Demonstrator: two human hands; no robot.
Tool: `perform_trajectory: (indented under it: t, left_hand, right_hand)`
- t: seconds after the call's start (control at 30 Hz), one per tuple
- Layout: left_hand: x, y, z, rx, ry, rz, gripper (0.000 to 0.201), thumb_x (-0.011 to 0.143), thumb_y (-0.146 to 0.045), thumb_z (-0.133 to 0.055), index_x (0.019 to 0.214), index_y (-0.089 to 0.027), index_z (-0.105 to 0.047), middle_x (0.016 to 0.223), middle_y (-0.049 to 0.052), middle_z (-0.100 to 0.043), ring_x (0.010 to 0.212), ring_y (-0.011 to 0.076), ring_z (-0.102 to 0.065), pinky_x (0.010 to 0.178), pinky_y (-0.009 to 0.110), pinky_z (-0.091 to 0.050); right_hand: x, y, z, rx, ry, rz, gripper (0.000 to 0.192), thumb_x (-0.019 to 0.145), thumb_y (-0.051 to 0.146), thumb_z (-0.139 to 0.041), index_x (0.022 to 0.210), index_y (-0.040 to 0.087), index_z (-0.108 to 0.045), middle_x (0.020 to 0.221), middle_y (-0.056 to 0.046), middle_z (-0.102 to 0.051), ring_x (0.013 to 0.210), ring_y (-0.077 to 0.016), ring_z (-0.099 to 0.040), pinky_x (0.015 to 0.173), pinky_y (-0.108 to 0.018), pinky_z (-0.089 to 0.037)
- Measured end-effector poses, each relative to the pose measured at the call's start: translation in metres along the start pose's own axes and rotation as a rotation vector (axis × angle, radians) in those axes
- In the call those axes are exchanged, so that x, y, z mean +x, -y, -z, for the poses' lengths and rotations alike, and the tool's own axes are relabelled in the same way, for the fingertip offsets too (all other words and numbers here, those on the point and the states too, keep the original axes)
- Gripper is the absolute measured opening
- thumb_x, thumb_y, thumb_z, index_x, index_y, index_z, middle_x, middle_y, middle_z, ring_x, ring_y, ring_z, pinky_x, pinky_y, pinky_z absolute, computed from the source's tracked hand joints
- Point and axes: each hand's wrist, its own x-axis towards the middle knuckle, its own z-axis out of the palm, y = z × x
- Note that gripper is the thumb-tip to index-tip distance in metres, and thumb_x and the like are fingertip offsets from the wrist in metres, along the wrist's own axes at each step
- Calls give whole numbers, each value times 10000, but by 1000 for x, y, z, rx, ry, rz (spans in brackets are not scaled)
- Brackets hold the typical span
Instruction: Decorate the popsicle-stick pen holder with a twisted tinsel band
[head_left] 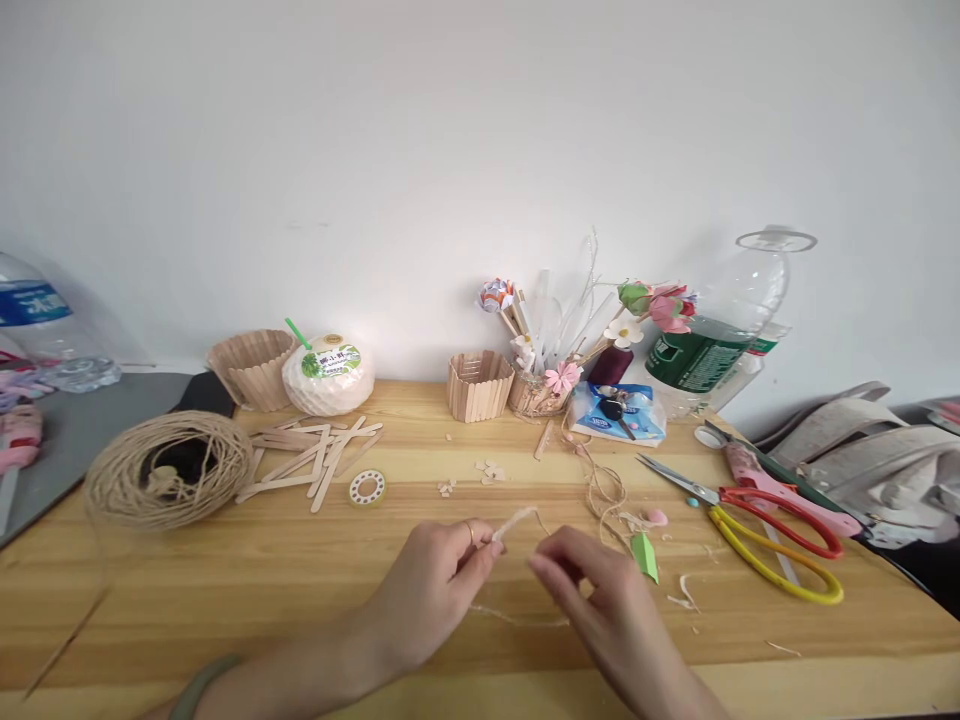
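My left hand (439, 590) pinches a short piece of pale twine (517, 521) between thumb and fingers, just above the wooden table (225, 580). A ring shows on one of its fingers. My right hand (592, 595) is close beside it with the fingertips drawn together near the other end of the twine; whether it grips the strand I cannot tell. A thin loose thread (517, 617) lies on the table under both hands. A small green paper leaf (645, 556) rests just right of my right hand.
A ball of jute twine (166, 482) sits at left, with loose craft sticks (315, 460) and a tape roll (367, 488). Red and yellow scissors (772, 530) and a pink glue gun (780, 487) lie at right. Stick cups (480, 385), paper flowers (652, 305) and a bottle (720, 340) line the back.
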Motion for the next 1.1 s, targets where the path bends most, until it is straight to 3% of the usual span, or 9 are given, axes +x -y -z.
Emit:
perform_trajectory:
  t: [0.07, 0.17, 0.27, 0.33, 0.5, 0.73, 0.93, 1.1]
  left_hand:
    - [-2, -1, -2, 35, 0, -81, 288, 880, -225, -397, 651, -154, -556, 515, -54, -412, 479, 82, -365, 475, 196, -298]
    - [-6, 2, -7, 121, -28, -225, 293, 871, -175, -413, 637, -162, -589, 524, -36, -524, 478, 90, -459, 490, 193, -361]
    - [-9, 8, -10, 213, -122, -348, 281, 858, -153, -426, 663, -164, -628, 558, -2, -610, 496, 112, -541, 506, 209, -411]
    - [-9, 9, -9, 216, -149, -358, 280, 862, -163, -430, 683, -163, -645, 572, 8, -632, 494, 115, -557, 503, 210, -423]
    - [-11, -1, -1, 184, -59, -302, 287, 884, -192, -424, 697, -166, -641, 552, -19, -590, 482, 92, -508, 499, 191, -388]
    - [-19, -12, 10, 178, 116, -136, 368, 886, -219, -400, 534, -159, -493, 480, -63, -366, 460, 77, -330, 465, 202, -270]
    - [-29, -17, 18, -33, 257, -54, 279, 859, -213, -448, 663, -160, -640, 554, -47, -538, 506, 79, -410, 497, 181, -315]
    - [-36, -12, 35, -19, 283, 97, 354, 861, -365, -451, 711, -133, -673, 571, -21, -552, 535, 91, -422, 518, 181, -317]
  right_hand:
    - [-3, 11, -10, 108, 136, -17, 262, 833, 428, -510, 835, 184, -607, 644, 2, -552, 577, -135, -488, 531, -244, -370]
    - [-2, 15, -19, 213, 137, -73, 393, 785, 463, -571, 1037, 161, -589, 631, 18, -519, 581, -132, -479, 527, -238, -375]
    - [-1, 14, -24, 249, 96, -109, 369, 801, 469, -544, 987, 157, -615, 627, 8, -533, 594, -140, -496, 552, -250, -390]
    - [0, 16, -24, 281, 118, -75, 306, 852, 440, -474, 887, 175, -624, 668, -3, -559, 636, -145, -515, 590, -252, -400]
    - [1, 19, -20, 204, 157, -47, 364, 907, 383, -369, 608, 192, -453, 528, 43, -409, 504, -105, -400, 496, -230, -314]
    - [-6, 28, -10, 117, 257, -32, 371, 907, 385, -347, 587, 199, -370, 558, 35, -374, 539, -113, -361, 500, -233, -273]
    - [-15, 34, 2, 332, 486, -103, 381, 872, 477, -399, 621, 192, -423, 588, 37, -344, 558, -103, -327, 498, -222, -257]
    - [-24, 18, 15, 513, 504, -304, 416, 829, 528, -443, 598, 193, -363, 547, 67, -252, 483, -76, -203, 443, -228, -171]
